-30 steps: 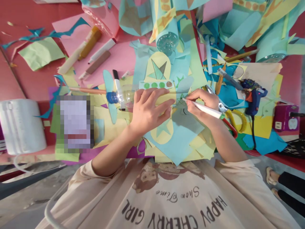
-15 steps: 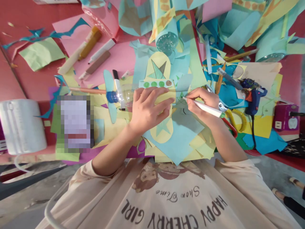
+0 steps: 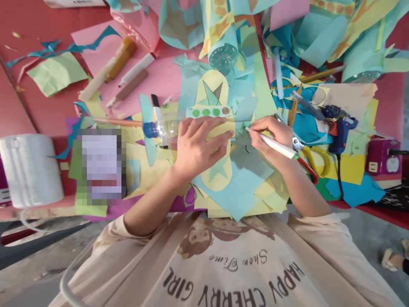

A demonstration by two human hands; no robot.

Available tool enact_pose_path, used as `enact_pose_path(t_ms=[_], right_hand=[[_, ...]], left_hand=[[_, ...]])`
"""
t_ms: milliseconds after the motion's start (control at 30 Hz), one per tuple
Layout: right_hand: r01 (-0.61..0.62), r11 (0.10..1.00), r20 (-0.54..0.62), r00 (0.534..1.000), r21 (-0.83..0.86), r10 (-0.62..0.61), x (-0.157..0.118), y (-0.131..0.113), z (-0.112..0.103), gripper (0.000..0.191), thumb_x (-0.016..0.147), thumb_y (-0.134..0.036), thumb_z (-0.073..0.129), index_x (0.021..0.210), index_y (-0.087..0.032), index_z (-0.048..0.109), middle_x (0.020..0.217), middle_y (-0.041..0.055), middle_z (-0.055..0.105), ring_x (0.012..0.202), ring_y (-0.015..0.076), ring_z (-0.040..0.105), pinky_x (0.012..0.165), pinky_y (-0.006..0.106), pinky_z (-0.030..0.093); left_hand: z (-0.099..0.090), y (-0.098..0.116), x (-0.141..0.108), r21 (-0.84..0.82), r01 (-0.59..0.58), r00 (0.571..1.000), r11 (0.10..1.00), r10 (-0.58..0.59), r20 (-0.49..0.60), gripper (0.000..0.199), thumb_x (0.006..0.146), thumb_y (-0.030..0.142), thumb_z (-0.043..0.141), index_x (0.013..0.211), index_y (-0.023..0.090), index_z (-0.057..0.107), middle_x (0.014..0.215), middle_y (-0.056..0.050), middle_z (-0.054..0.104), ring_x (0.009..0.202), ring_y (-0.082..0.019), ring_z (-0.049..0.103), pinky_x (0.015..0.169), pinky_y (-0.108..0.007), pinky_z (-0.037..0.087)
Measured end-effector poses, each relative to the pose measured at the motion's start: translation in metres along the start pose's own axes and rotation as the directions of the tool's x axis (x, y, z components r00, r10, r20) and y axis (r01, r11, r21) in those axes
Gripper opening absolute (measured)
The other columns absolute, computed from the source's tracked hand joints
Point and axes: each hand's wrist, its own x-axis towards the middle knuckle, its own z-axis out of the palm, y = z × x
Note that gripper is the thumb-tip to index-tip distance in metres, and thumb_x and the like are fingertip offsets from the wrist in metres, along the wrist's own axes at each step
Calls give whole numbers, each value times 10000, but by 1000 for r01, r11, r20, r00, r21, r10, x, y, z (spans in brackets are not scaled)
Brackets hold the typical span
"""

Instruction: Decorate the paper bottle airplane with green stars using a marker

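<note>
My left hand [image 3: 200, 147] lies with fingers spread across a clear plastic bottle [image 3: 171, 127] partly wrapped in pale yellow paper. The bottle has a blue cap and a light blue paper propeller [image 3: 148, 149]. Yellow rounded paper wings [image 3: 220, 182] bear stars, and a strip with green and brown dots [image 3: 207, 112] sits above my fingers. My right hand [image 3: 271, 134] grips a white marker [image 3: 277, 145], its tip at a small green star outline [image 3: 242, 130] beside the bottle. Light blue paper [image 3: 247, 187] lies underneath.
A glue gun [image 3: 343, 132], yellow-handled scissors [image 3: 325, 164] and blue scraps lie to the right. Several markers [image 3: 132, 87] rest on pink paper at upper left. A blurred phone-like screen [image 3: 102, 164] and a white case [image 3: 30, 170] are left. Paper-wrapped bottles [image 3: 223, 55] stand behind.
The marker tip has shifted slightly up around the green star, with my right hand barely moving. My left hand stays in place. At lower right, a person's feet have moved.
</note>
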Motion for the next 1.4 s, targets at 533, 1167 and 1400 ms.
enact_pose_path(t_ms=[533, 1167, 1400], right_hand=[[12, 1000, 9, 1000, -19, -12, 0, -3, -1, 56, 794, -186, 571, 763, -226, 549, 697, -30, 622, 678, 112, 618, 618, 248, 497], [14, 1000, -43, 999, 25, -13, -1, -4, 8, 33, 817, -213, 576, 845, -230, 574, 769, -7, 652, 686, 106, 623, 610, 241, 526], [31, 999, 19, 999, 30, -32, 2, -8, 4, 61, 809, -194, 572, 751, -211, 564, 716, 1, 643, 658, 107, 619, 605, 240, 509]], left_hand=[[2, -2, -1, -104, 9, 1000, 995, -12, -26, 286, 819, 137, 532, 1021, 319, 620, 1138, 9, 648, 1022, -193, 605, 840, -348, 362], [0, -2, 3, -55, -27, 999, 998, 25, -30, 319, 829, 136, 541, 1100, 302, 581, 1155, -32, 651, 1048, -202, 626, 853, -361, 425], [0, -3, 2, -52, -18, 1000, 998, 17, -13, 335, 834, 135, 528, 1108, 322, 576, 1172, -19, 644, 1058, -199, 620, 856, -358, 410]])
